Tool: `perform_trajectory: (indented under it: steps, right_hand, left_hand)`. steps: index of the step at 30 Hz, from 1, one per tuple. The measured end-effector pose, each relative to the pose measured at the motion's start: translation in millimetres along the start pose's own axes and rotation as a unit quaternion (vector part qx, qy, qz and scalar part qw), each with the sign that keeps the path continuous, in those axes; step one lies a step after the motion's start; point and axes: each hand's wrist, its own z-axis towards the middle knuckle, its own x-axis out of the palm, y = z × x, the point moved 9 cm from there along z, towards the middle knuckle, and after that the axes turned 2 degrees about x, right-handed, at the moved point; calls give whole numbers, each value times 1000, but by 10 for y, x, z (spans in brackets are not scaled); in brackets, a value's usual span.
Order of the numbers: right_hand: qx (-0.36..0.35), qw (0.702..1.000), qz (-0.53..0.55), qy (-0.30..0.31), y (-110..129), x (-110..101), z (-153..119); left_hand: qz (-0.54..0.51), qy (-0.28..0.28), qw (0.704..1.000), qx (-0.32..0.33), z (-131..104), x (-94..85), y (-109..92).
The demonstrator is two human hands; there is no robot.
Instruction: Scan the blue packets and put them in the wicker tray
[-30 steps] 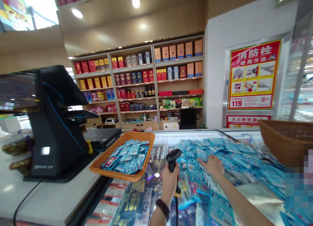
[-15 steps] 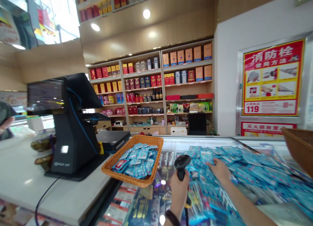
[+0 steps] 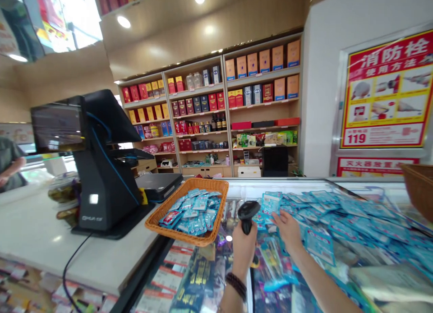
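Observation:
My left hand (image 3: 244,247) is wrapped round the grip of a black barcode scanner (image 3: 248,210), its head tilted toward the blue packets. To the right, my right hand (image 3: 287,227) pinches the lower edge of a small blue packet (image 3: 271,202) and holds it up in front of the scanner. Beyond and right of that hand, a heap of similar blue packets (image 3: 358,216) spreads over the glass counter. An orange-brown wicker basket (image 3: 191,238), left of the scanner, holds several more blue packets (image 3: 192,211).
A black checkout terminal (image 3: 101,177) stands on the white counter (image 3: 111,263) at the left, its cable (image 3: 67,277) hanging down the front. A black flat device (image 3: 160,184) sits behind the basket. Another wicker basket (image 3: 419,186) is at the right edge. Far left stands another person (image 3: 11,164).
My right hand has moved left and lifted a blue packet off the heap, nearer the scanner. Another packet now lies beside my right forearm. The view has shifted slightly.

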Motion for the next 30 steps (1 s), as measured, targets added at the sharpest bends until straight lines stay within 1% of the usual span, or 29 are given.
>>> perform_trajectory:
  steps: [3,8,15,23,26,28,30]
  right_hand:
    - [22,999,42,-2,-38,-31,17]
    - [26,999,43,-4,-63,-13,9]
    - [20,999,42,5,-32,-4,-5]
    - [19,999,28,-2,10,-23,-7]
    - [28,999,16,0,10,-22,-18]
    - [40,999,-9,6,-18,-28,-18]
    - [49,998,-39,12,-71,-30,4]
  left_hand:
    - [4,16,1000,4,-20,29,-18]
    - [20,31,999,14,-92,97,-73]
    - [17,33,999,10,-105,109,-71]
    - [16,15,1000,2,-92,85,-39]
    - [7,9,1000,-2,-94,64,-58]
    - [0,4,1000,2,-89,22,-97]
    - [-16,-11,1000,5,-70,-75,-138]
